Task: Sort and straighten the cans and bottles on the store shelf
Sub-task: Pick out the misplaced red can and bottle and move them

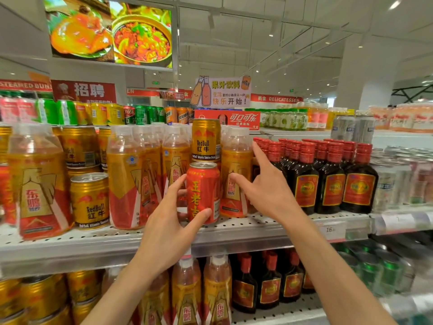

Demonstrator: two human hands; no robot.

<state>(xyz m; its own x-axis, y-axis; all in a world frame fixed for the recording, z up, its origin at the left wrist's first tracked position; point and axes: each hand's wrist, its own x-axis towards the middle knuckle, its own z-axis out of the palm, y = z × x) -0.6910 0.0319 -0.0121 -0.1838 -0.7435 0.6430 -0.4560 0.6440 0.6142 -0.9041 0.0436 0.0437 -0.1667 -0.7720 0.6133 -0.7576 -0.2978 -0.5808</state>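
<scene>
**Left hand on the red can**

The left hand point(171, 221) grips the red can point(203, 192), thumb across its front, fingers curled round its left side. The can stands upright at the shelf point(70, 245) front, between orange bottles point(235, 174), a gold can point(206, 139) just behind and above. The right hand point(267, 186) hangs spread beside it, holding nothing, forefinger up before the dark bottles point(330, 177). What the gold can rests on is hidden. Far-right goods blur.
</scene>
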